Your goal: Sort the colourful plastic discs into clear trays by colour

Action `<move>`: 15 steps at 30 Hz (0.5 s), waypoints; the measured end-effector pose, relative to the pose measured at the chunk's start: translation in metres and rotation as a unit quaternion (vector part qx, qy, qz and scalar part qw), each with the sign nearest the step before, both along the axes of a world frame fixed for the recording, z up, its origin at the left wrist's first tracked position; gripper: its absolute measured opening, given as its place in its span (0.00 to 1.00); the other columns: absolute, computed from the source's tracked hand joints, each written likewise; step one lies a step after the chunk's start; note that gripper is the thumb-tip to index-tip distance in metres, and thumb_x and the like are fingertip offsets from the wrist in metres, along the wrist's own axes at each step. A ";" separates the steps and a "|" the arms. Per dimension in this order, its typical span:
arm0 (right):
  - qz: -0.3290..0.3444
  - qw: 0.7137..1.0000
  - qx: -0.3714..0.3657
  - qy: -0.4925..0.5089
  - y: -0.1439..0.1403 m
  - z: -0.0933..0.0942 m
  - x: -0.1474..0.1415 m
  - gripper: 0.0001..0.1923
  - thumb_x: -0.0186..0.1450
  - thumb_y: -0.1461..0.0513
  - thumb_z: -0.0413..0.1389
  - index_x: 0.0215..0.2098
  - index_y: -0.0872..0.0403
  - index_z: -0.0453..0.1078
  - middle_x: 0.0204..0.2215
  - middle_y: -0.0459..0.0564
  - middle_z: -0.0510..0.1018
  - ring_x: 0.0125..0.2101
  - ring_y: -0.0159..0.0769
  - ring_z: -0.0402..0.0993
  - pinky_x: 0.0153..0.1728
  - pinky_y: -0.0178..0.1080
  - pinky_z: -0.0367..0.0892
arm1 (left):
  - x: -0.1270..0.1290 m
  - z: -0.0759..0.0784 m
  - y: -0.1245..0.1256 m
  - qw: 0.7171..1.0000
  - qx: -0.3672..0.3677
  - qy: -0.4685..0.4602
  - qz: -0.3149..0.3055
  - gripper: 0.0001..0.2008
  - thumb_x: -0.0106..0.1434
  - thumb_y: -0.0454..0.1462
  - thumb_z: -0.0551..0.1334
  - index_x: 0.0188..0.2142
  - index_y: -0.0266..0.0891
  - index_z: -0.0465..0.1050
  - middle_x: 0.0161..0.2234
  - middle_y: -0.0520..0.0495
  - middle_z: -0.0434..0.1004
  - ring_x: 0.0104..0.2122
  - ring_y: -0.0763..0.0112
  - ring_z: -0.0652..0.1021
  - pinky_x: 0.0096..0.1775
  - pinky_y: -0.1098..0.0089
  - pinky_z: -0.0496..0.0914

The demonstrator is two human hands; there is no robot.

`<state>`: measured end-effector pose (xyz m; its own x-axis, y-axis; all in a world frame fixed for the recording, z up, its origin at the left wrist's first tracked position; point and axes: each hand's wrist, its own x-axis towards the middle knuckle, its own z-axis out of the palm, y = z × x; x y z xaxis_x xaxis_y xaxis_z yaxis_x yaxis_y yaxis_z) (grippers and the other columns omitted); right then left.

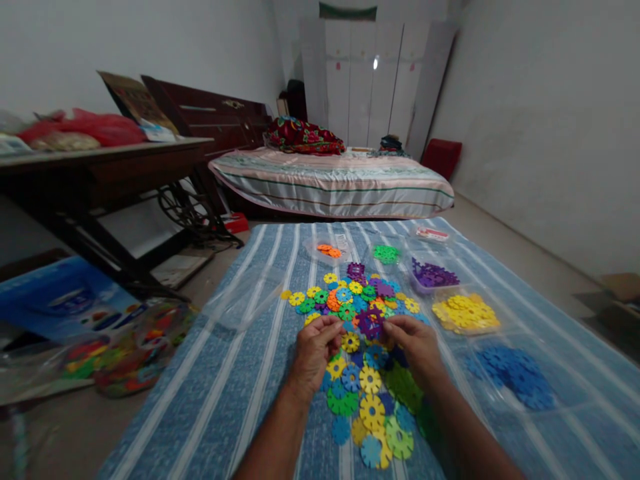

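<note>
Forearms reaching over blue striped cloth [240,400]. Left hand [314,348] curled at edge of mixed disc pile [357,373]; right hand [417,347] pinching purple disc [371,323] above it. Sorting seemingly midway; next move probably needed carrying it to purple tray [433,275].
</note>
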<state>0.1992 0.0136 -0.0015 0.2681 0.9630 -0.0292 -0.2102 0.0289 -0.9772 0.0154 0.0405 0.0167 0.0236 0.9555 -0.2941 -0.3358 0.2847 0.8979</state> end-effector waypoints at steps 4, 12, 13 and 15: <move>-0.029 0.998 -0.008 0.047 0.004 0.000 0.004 0.18 0.47 0.50 0.70 0.24 0.55 0.75 0.17 0.46 0.75 0.18 0.31 0.70 0.24 0.35 0.66 | -0.006 -0.003 0.004 0.997 0.039 0.050 0.040 0.14 0.43 0.42 0.69 0.26 0.35 0.72 0.19 0.53 0.73 0.16 0.82 0.66 0.19 0.79 0.57; -0.027 0.990 -0.061 0.124 0.010 -0.001 0.004 0.21 0.41 0.52 0.72 0.25 0.57 0.74 0.18 0.47 0.77 0.17 0.31 0.72 0.21 0.33 0.67 | -0.018 -0.010 0.014 0.982 0.062 0.118 0.135 0.13 0.46 0.43 0.67 0.27 0.36 0.72 0.18 0.55 0.71 0.15 0.81 0.64 0.18 0.78 0.55; -0.024 0.989 -0.064 0.129 0.011 -0.002 0.003 0.22 0.40 0.52 0.72 0.24 0.57 0.74 0.18 0.47 0.78 0.16 0.31 0.72 0.21 0.33 0.67 | -0.018 -0.011 0.014 0.982 0.061 0.120 0.134 0.13 0.46 0.43 0.67 0.27 0.36 0.72 0.18 0.55 0.70 0.15 0.81 0.64 0.18 0.78 0.54; -0.017 0.989 -0.053 0.135 0.014 -0.002 0.002 0.22 0.40 0.52 0.73 0.24 0.57 0.73 0.18 0.48 0.77 0.16 0.31 0.72 0.20 0.32 0.67 | -0.019 -0.013 0.015 0.981 0.060 0.130 0.129 0.13 0.46 0.44 0.67 0.27 0.36 0.72 0.18 0.56 0.70 0.15 0.81 0.64 0.18 0.77 0.54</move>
